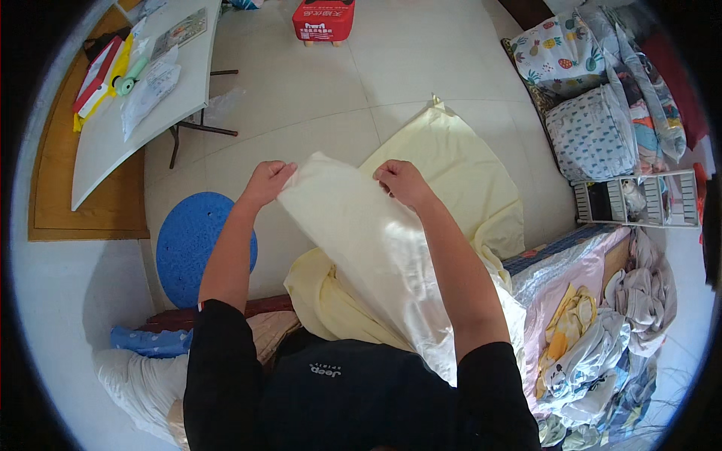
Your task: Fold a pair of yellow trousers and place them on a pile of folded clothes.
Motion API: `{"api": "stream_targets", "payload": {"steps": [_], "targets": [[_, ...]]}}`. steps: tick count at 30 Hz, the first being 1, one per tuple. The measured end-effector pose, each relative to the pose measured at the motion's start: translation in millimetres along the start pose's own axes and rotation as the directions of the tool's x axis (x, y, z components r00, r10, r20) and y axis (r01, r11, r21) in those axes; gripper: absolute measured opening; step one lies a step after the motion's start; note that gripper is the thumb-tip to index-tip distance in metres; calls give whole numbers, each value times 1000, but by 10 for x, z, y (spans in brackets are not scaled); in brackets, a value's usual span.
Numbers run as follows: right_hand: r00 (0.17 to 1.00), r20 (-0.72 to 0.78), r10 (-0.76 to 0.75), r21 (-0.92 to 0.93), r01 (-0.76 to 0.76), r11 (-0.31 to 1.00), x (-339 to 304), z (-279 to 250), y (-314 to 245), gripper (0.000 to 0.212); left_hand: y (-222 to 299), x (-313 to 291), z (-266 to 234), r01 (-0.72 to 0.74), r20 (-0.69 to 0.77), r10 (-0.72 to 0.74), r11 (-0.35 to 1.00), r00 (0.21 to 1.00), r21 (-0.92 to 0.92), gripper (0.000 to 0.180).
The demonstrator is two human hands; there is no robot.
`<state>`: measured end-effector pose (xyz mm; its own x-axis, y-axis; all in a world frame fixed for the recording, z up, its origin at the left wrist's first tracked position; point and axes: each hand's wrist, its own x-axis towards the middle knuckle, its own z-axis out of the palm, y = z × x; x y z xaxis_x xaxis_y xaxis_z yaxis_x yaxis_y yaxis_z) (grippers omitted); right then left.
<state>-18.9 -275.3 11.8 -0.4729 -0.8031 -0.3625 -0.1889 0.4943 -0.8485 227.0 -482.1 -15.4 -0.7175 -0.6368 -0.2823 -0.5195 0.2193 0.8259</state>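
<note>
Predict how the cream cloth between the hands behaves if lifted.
The cream cloth is probably floppy, given its soft creases. Likely light for its size: left hand and right hand hold just its far edge.

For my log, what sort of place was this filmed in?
Probably a room in a home: patterned bags stacked at right, rumpled clothes or linens heaped below them, a folding-leg table upper left.

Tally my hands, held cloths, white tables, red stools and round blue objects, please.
Left hand, right hand: 2
Held cloth: 1
White table: 1
Red stool: 1
Round blue object: 1
Total: 6
</note>
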Motion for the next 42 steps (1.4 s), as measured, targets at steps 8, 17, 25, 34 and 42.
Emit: {"api": "stream_targets", "payload": {"steps": [8,17,25,34,42], "targets": [[972,187,144,-330,-76,941,-441,-229,290,27,-488,-60,270,265,365,-218,960,905,-86,35],[923,119,-367,-703,339,625,-976,55,170,16,-445,145,590,643,712,-426,765,559,-47,48],[794,81,-602,-650,500,573,-1317,165,85,13,-427,521,942,280,612,-4,891,791,-357,36],[948,-155,-277,-141,256,956,-1318,-69,-95,21,684,368,17,119,270,102,714,958,-690,25],[926,-217,-308,72,330,941,-1412,-513,-399,20,1152,-18,-390,-227,36,346,685,938,-692,24]]}}
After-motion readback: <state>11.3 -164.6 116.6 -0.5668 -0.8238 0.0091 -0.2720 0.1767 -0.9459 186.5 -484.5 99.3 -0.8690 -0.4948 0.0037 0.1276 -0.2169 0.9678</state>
